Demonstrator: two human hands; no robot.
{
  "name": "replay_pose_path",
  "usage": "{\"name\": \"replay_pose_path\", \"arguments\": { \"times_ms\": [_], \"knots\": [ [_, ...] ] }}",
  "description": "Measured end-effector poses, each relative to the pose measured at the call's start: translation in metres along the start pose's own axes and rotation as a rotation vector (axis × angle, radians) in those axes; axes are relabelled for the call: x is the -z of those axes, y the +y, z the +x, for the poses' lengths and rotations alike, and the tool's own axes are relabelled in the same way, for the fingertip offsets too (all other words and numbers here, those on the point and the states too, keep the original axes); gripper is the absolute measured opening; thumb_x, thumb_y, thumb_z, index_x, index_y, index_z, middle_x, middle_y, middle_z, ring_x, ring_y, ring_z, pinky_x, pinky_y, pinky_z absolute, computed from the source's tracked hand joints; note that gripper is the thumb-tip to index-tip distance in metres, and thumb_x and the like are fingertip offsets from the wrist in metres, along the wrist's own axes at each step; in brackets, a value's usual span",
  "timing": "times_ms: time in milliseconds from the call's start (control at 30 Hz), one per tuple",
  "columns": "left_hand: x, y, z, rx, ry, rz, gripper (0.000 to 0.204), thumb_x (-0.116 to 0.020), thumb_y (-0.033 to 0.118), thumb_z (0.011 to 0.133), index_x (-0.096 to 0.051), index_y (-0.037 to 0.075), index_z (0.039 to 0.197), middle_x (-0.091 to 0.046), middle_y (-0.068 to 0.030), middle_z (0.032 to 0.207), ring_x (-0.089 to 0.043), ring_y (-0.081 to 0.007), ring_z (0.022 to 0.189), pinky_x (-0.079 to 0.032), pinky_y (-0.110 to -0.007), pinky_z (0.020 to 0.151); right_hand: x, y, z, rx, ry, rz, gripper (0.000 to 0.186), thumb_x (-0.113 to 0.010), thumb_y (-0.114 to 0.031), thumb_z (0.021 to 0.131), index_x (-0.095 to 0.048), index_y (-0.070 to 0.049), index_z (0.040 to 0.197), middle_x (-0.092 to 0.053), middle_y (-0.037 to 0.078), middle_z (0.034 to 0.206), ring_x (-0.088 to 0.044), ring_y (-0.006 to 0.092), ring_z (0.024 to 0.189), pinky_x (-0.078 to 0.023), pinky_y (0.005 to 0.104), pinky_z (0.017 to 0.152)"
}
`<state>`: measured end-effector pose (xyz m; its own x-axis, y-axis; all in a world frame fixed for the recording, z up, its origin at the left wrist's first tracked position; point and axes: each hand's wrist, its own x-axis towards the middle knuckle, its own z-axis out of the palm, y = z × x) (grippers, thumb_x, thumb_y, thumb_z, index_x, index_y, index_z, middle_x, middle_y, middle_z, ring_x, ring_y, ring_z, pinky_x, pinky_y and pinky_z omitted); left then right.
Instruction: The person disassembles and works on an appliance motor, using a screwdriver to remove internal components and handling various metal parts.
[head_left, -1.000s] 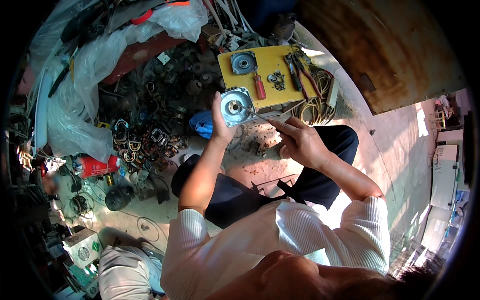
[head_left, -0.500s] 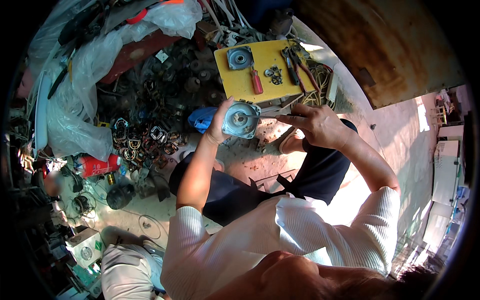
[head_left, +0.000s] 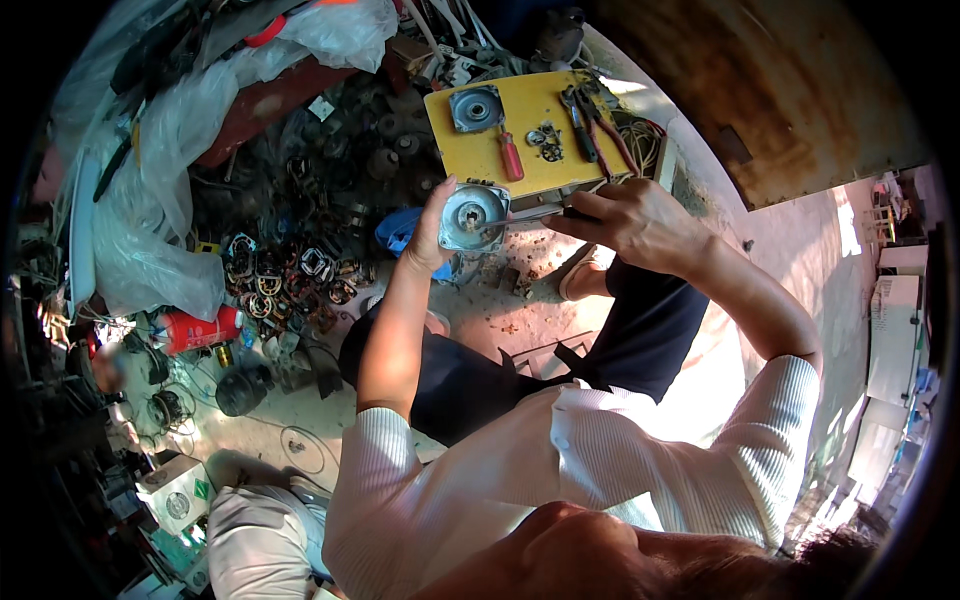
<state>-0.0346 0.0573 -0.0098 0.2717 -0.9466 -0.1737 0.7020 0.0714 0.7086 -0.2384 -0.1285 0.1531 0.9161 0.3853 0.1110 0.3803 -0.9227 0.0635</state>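
Motor-type cover held up, tool tip at its hub; work judged unfinished

The square metal cover (head_left: 474, 208) is held off the ground in front of the person, just beyond the knees and near the close edge of the yellow board (head_left: 535, 100). Its round recess faces up toward the head.

Grip, left: the left hand (head_left: 430, 235) is closed on the cover's left side, thumb along the edge; the fingers underneath are hidden. Grip, right: the right hand (head_left: 640, 230) is closed around the rear of a slim metal tool (head_left: 528, 218), whose shaft crosses the cover's right rim and ends at the central hub. Whether the tip touches cannot be told.

Done, as far as can be judged: the cover is a separate piece, with no motor body attached on its visible side. A similar second cover (head_left: 475, 108) lies on the board, above the red-handled screwdriver (head_left: 511, 157), with small loose parts (head_left: 547, 142) and pliers (head_left: 582, 130) to the right. Whether that cover is finished or waiting is not evident.

Left: work at the hub appears incomplete, since the tool is at it. Something pale sits in the hub; its nature is too small to determine.
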Motion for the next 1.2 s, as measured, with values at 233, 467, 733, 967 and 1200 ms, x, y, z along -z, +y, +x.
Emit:
{"name": "replay_pose_path", "arguments": {
  "times_ms": [233, 467, 733, 967, 1200],
  "knots": [
    [-0.002, 0.003, 0.003, -0.028, 0.035, 0.054, 0.072, -0.033, 0.058, 0.098, -0.057, -0.004, 0.125, -0.069, -0.0225, 0.104, -0.070, -0.0314, 0.089, -0.058, -0.044, 0.081, 0.005, -0.010, -0.004, -0.140, 0.003, 0.057, 0.058, -0.074, -0.023, 0.067, -0.065, -0.009, 0.123, -0.061, 0.007, 0.093, -0.066, 0.0226, 0.079, -0.056, 0.0343, 0.069],
    [-0.001, -0.001, 0.005, -0.226, 0.125, -0.006, 0.069, -0.032, 0.054, 0.101, -0.055, -0.004, 0.129, -0.067, -0.0187, 0.113, -0.068, -0.0285, 0.101, -0.056, -0.043, 0.088, -0.016, -0.020, -0.012, -0.522, -0.014, 0.507, 0.056, -0.068, -0.011, 0.072, -0.060, -0.001, 0.126, -0.065, 0.017, 0.095, -0.066, 0.0356, 0.081, -0.055, 0.0428, 0.075],
    [0.002, -0.016, 0.005, -0.384, 0.224, 0.042, 0.065, -0.032, 0.052, 0.102, -0.054, -0.002, 0.130, -0.067, -0.0139, 0.114, -0.068, -0.0261, 0.102, -0.053, -0.039, 0.093, -0.045, -0.037, -0.013, -0.798, -0.077, 1.123, 0.045, -0.057, -0.012, 0.092, -0.054, 0.000, 0.135, -0.061, 0.011, 0.072, -0.060, 0.0166, 0.060, -0.050, 0.0321, 0.061],
    [0.001, -0.014, 0.006, -0.438, 0.250, 0.000, 0.067, -0.031, 0.054, 0.101, -0.053, -0.002, 0.130, -0.067, -0.0149, 0.113, -0.068, -0.0282, 0.100, -0.054, -0.043, 0.092, -0.044, -0.053, -0.004, -0.939, -0.067, 1.247, 0.042, -0.056, -0.015, 0.099, -0.053, 0.000, 0.138, -0.061, 0.003, 0.082, -0.053, 0.0082, 0.070, -0.048, 0.0257, 0.068],
    [-0.003, -0.004, 0.001, -0.354, 0.148, -0.049, 0.071, -0.029, 0.057, 0.101, -0.054, -0.004, 0.129, -0.068, -0.0187, 0.111, -0.068, -0.0306, 0.099, -0.055, -0.045, 0.091, -0.044, -0.054, -0.002, -0.761, 0.065, 0.968, 0.043, -0.059, -0.011, 0.096, -0.053, 0.001, 0.137, -0.065, 0.011, 0.084, -0.061, 0.0121, 0.074, -0.050, 0.0266, 0.074]
  ]
}}
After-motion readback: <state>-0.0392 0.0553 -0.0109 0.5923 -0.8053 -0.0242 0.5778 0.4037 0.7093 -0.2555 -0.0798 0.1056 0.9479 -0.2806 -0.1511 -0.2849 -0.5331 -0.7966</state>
